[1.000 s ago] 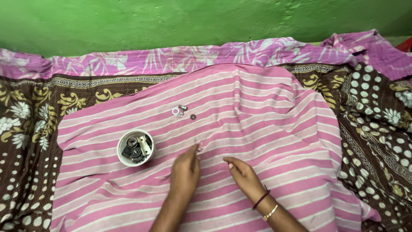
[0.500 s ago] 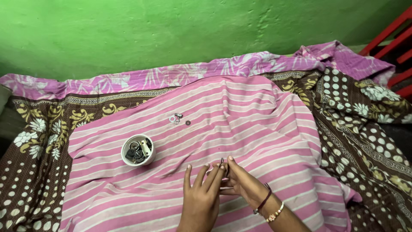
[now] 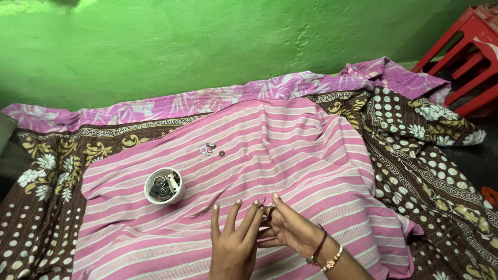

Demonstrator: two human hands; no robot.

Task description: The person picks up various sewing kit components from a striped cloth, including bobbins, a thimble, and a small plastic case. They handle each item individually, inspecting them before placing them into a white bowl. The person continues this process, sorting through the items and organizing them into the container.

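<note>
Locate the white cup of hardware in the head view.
The white cup sits left of centre on the pink striped cloth, up and left of the left hand and below the loose washers.
</note>
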